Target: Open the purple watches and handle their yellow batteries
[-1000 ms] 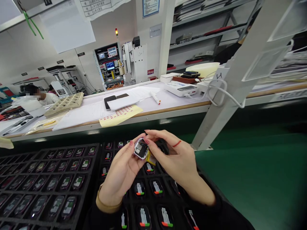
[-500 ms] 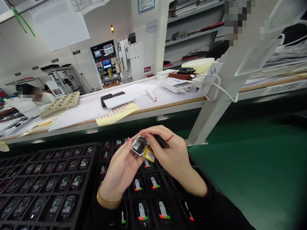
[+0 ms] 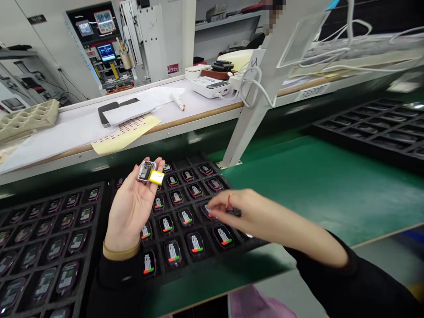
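In my left hand [image 3: 132, 207], palm up, lies a small opened smartwatch case [image 3: 145, 171]. Its circuit board shows, and a yellow-edged battery [image 3: 157, 177] hangs out at its right side over my fingers. My right hand [image 3: 236, 210] is apart from it, over the right side of the black foam tray [image 3: 205, 225]. Its thumb and fingers are brought together, and a dark object shows partly under the palm, too hidden to name. Several smartwatches [image 3: 195, 243] with red-and-green-tipped labels sit in that tray's compartments.
Another black tray [image 3: 96, 216] with several watches stands at left, and a third tray [image 3: 380, 128] lies far right on the green bench [image 3: 318, 176]. A slanted white post [image 3: 247, 123] rises behind. The shelf beyond holds papers [image 3: 132, 112], a phone [image 3: 107, 112] and a white device [image 3: 211, 87].
My right hand has left the smartwatch case and moved right and down over the tray. My left hand keeps the case, its fingers more opened out. The head view has turned right.
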Motion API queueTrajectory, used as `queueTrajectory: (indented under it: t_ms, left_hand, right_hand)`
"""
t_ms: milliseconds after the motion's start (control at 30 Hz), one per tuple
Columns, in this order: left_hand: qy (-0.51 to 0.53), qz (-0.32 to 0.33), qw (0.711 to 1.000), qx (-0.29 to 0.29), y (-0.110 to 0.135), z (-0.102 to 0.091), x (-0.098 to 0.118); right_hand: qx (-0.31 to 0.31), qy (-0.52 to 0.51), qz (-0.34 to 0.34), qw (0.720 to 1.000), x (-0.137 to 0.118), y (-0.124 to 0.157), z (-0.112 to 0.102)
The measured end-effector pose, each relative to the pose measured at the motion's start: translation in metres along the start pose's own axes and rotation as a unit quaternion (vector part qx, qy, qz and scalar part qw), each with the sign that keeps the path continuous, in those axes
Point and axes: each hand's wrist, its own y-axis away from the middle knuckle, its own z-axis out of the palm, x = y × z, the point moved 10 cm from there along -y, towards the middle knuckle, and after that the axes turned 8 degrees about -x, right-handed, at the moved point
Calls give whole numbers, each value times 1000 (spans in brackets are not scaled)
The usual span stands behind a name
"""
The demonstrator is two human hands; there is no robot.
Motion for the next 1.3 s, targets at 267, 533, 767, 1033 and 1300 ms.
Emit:
queueTrajectory:
  t_ms: [267,533,767,1033,1300]
  left_hand:
    - [-6,-28,999,-14,0,4,-12]
    - [-15,-13,999,-32,3,6,-2]
    - [-22,21,999,-15,2,0,14]
    - [-28,3,999,-22,2,2,6]
    - [-34,-3,999,-29,2,3,6]
  right_hand:
    - [-101,150,223,958,46,50,81]
    - [-85,10,258,962,69,52,77]
    - [-24,-637,86,765,45,45,72]
    - [-16,-753,-43,656,13,26,68]
    - [-14,-760,-57,648,11,23,70]
